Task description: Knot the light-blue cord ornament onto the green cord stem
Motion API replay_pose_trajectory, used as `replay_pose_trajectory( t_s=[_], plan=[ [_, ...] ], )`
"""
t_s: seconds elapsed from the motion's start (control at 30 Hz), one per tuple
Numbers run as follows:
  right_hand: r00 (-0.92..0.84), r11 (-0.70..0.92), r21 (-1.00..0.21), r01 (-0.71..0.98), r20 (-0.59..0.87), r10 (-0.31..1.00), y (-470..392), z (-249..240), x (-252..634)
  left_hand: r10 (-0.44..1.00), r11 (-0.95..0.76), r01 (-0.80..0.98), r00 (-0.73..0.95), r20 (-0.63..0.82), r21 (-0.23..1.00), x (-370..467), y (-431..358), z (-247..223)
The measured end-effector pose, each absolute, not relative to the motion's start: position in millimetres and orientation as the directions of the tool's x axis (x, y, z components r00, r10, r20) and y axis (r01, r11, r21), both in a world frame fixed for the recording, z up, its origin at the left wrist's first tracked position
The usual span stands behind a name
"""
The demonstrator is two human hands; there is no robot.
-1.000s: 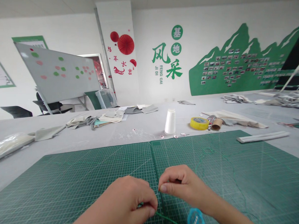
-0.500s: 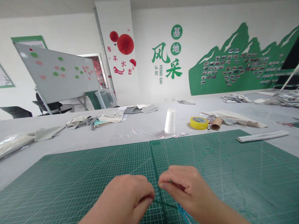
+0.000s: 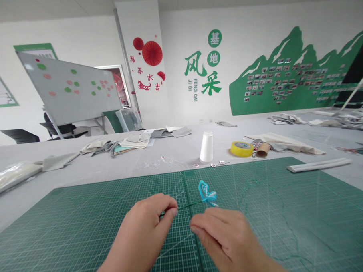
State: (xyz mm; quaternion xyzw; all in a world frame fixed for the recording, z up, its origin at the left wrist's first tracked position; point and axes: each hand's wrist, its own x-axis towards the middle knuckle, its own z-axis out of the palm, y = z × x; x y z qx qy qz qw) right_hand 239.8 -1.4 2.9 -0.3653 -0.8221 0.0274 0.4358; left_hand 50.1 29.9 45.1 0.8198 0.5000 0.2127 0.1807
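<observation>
A grey bench (image 3: 110,167) carries two green cutting mats (image 3: 83,220). The left hand (image 3: 149,225) pinches a green wire (image 3: 187,205) bearing a blue butterfly (image 3: 205,192); the right hand (image 3: 228,238) curls loosely at 5 o'clock. A white cone (image 3: 206,147) and yellow tape (image 3: 242,149) stand at 12.

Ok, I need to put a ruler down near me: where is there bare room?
The left cutting mat is bare left of the left hand. The right cutting mat shows only loose green thread. It is crowded beyond the mats: white spool, yellow tape and fabric pieces.
</observation>
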Motion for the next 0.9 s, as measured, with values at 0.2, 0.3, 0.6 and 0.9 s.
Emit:
replay_pose_trajectory(
  t_s=[0.2, 0.3, 0.6, 0.9],
  plan=[
    [-0.352, 0.697, -0.433, 0.572, 0.638, 0.685, 1.2, -7.7, 236.6, 0.922, -0.372, 0.695, 0.353, 0.159, 0.615, 49.0, 33.9, 48.5],
    [-0.319, 0.657, -0.529, 0.537, 0.594, 0.739, 2.5, -10.3, 236.3, 0.935, -0.324, 0.648, 0.329, 0.13, 0.689, 48.0, 36.7, 48.3],
    [-0.238, 0.473, -0.77, 0.429, 0.409, 0.881, 10.0, -14.7, 236.8, 0.916, -0.241, 0.49, 0.401, 0.029, 0.838, 45.0, 39.3, 47.6],
    [-0.207, 0.227, -0.966, 0.127, 0.198, 0.958, 19.5, -16.6, 241.2, 0.832, -0.224, 0.397, 0.554, -0.038, 0.89, 45.5, 39.6, 47.9]
  ],
)
